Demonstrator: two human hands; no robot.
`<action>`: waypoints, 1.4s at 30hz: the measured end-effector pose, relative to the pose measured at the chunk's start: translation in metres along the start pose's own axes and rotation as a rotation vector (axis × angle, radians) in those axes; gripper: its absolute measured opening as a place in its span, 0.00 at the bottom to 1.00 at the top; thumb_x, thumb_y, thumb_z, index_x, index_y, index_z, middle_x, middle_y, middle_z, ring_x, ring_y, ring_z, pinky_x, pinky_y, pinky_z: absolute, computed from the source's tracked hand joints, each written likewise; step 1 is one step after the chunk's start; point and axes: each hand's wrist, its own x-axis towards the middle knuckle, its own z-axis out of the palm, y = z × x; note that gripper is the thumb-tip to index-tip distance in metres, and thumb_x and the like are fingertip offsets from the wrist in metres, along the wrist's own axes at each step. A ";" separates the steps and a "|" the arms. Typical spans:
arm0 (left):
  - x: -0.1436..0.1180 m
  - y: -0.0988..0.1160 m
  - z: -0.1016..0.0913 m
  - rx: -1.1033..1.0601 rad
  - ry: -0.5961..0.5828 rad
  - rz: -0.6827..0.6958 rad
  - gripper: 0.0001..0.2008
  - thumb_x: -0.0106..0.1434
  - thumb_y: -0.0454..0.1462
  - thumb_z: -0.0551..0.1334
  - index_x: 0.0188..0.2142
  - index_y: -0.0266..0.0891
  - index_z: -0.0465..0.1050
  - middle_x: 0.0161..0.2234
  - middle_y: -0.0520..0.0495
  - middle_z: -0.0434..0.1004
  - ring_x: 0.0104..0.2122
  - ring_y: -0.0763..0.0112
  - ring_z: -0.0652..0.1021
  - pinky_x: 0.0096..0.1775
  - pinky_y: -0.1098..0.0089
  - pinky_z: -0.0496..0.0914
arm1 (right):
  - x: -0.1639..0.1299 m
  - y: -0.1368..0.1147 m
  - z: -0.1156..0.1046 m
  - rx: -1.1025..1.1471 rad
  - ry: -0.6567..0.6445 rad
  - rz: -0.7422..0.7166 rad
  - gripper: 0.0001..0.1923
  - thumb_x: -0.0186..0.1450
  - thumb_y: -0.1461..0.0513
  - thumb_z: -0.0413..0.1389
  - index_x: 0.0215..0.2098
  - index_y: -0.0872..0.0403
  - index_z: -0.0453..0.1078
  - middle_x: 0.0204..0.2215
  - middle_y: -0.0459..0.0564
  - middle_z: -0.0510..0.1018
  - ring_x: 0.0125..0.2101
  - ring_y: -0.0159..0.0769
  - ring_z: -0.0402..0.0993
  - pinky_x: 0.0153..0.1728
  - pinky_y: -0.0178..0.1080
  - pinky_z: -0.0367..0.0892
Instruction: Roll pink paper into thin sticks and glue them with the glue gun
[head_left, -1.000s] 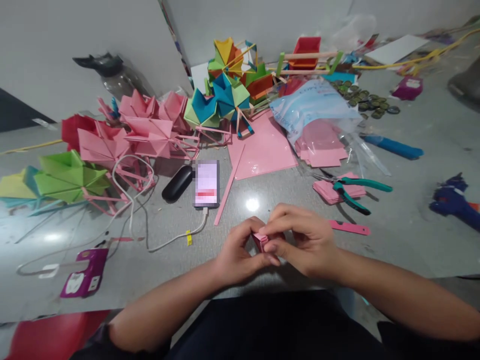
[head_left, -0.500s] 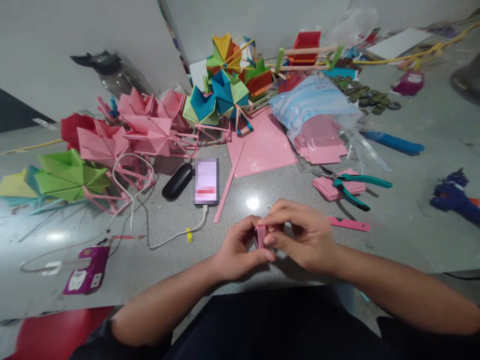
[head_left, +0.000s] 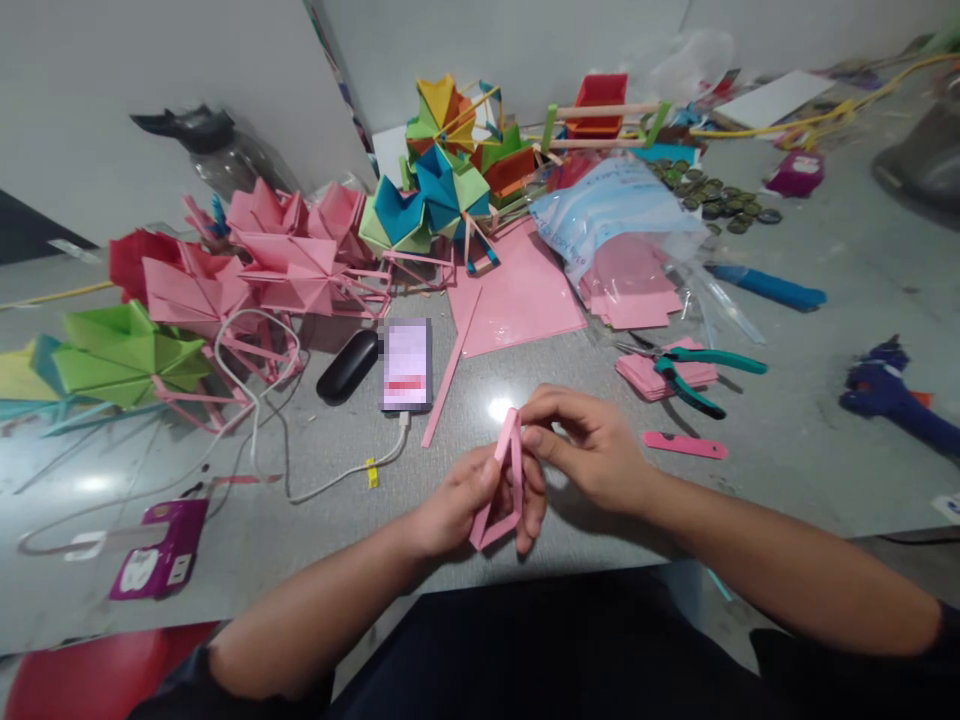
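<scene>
A folded pink paper strip (head_left: 498,531), bent into a narrow triangular frame, is held up above the grey table. My left hand (head_left: 459,503) grips it, thumb on the near side and fingers behind and through the loop. At its top corner, my right hand (head_left: 600,452) pinches the strip between thumb and fingertips. Right of my right hand lies a flat pink tool with small holes (head_left: 685,446). Green-handled pliers (head_left: 675,372) rest on a stack of pink paper pieces (head_left: 634,373). A long pink strip (head_left: 450,375) lies beyond my left hand.
A phone (head_left: 406,365) on a white cable lies beside a black case (head_left: 349,365). Folded pink paper models (head_left: 292,270) and a green one (head_left: 131,360) stand left. Pink sheets (head_left: 517,300), a plastic bag (head_left: 615,215) and a blue glue gun (head_left: 889,385) lie farther off.
The pink strip has turned in my hands, so its triangular opening now faces me. My left fingers have shifted lower around it, and my right hand has moved to the top corner.
</scene>
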 end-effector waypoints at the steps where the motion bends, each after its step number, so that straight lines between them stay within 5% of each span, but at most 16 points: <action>1: 0.000 -0.001 -0.001 -0.046 -0.016 -0.023 0.26 0.74 0.58 0.58 0.45 0.36 0.73 0.29 0.46 0.80 0.22 0.73 0.79 0.27 0.75 0.72 | 0.001 0.002 -0.001 0.005 -0.002 0.025 0.03 0.71 0.60 0.63 0.40 0.49 0.79 0.32 0.46 0.78 0.33 0.35 0.74 0.36 0.42 0.69; 11: 0.001 -0.004 -0.009 -0.329 -0.063 -0.209 0.28 0.77 0.58 0.48 0.42 0.37 0.71 0.28 0.46 0.78 0.27 0.62 0.85 0.25 0.71 0.78 | 0.010 0.013 -0.005 0.081 -0.038 0.211 0.13 0.69 0.52 0.65 0.32 0.52 0.77 0.30 0.46 0.78 0.32 0.35 0.74 0.39 0.41 0.70; 17: 0.003 -0.005 -0.009 -0.327 -0.044 -0.197 0.27 0.76 0.58 0.52 0.40 0.36 0.73 0.29 0.47 0.75 0.28 0.66 0.82 0.24 0.71 0.78 | 0.009 0.012 -0.004 0.156 -0.140 0.225 0.19 0.70 0.46 0.63 0.33 0.52 0.76 0.25 0.45 0.77 0.28 0.33 0.74 0.36 0.41 0.73; 36: 0.002 -0.006 -0.009 -0.240 -0.052 -0.164 0.22 0.72 0.55 0.61 0.41 0.37 0.72 0.28 0.49 0.71 0.25 0.71 0.77 0.26 0.75 0.70 | 0.008 0.017 -0.003 0.384 -0.239 0.269 0.16 0.70 0.49 0.64 0.35 0.53 0.75 0.21 0.43 0.79 0.24 0.32 0.78 0.33 0.39 0.76; 42: 0.002 -0.007 -0.009 -0.278 -0.085 -0.207 0.23 0.73 0.56 0.59 0.40 0.36 0.73 0.28 0.49 0.71 0.24 0.71 0.77 0.26 0.74 0.69 | 0.011 0.025 -0.006 0.457 -0.264 0.310 0.17 0.65 0.48 0.70 0.42 0.52 0.80 0.29 0.45 0.82 0.30 0.32 0.80 0.38 0.38 0.76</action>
